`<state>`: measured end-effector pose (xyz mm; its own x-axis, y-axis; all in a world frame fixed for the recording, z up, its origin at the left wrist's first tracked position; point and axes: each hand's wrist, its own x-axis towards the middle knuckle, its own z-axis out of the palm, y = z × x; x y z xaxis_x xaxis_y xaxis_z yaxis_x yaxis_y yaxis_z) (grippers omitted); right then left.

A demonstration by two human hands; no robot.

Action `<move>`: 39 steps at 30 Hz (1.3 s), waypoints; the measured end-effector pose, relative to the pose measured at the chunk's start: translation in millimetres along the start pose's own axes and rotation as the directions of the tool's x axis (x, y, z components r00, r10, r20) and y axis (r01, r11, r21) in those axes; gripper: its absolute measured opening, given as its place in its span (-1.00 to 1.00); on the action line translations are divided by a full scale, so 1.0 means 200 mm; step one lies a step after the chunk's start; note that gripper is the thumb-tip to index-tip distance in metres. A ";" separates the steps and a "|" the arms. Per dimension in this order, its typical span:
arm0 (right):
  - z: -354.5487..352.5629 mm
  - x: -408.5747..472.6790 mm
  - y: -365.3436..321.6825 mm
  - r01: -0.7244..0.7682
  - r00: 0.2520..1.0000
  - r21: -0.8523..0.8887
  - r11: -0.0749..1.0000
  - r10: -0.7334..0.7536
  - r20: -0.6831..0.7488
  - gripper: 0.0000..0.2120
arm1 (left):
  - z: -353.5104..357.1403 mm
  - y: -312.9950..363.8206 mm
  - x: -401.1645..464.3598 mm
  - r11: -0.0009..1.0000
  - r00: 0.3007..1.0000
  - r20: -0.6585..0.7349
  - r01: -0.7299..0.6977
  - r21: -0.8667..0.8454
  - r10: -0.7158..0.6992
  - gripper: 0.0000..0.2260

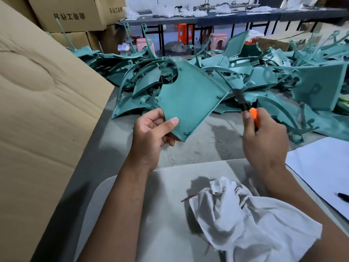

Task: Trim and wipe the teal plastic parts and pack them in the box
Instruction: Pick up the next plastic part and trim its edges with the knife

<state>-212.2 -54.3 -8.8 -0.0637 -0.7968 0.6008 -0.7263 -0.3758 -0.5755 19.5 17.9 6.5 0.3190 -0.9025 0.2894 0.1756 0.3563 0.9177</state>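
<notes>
Grey bench in a storeroom, stacked cartons at 11 o'clock, long dark table and orange and pink stools across the back. Big heap of teal parts spreads over the bench from 11 to 3 o'clock. Large cardboard box flap fills the 9 o'clock side, its edge slanting down toward 7.

Left hand pinches the teal panel at its near lower corner, thumb on top of the face, fingers curled beneath. Panel is held above the bench, flat face toward the camera, long axis running from the held corner at 6 up to a curved cutout at 11; one pointed corner aims to 3 o'clock.

Right hand is closed around an orange-handled knife, blade pointing to 11 and meeting the panel's 3 o'clock corner; exact contact blurred.

Bare bench surface lies under both hands. Crumpled white cloth sits on a pale pad at 6 o'clock, below the right forearm. White sheet at 4 o'clock with a dark pen at its edge.
</notes>
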 end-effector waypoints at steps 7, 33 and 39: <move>0.00 -0.03 -0.07 0.271 0.961 0.219 0.937 -0.276 -0.008 -0.72 | -0.04 -0.01 0.01 0.998 0.986 -0.164 -0.017 0.062 0.027 -0.91; 0.03 -0.05 -0.09 0.315 0.945 0.296 0.902 -0.326 -0.011 -0.72 | -0.15 0.06 0.01 0.996 0.958 -0.273 0.087 -0.023 -0.090 -0.72; 0.05 -0.07 -0.09 0.371 0.906 0.286 0.883 -0.412 0.095 -0.74 | -0.14 0.05 0.00 0.984 0.966 -0.196 0.175 0.020 -0.168 -0.81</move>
<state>-190.7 -40.8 -12.8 0.3068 -0.6124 0.7286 -0.4694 -0.7633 -0.4439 46.8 28.1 8.9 0.4616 -0.8842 0.0720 0.2100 0.1878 0.9595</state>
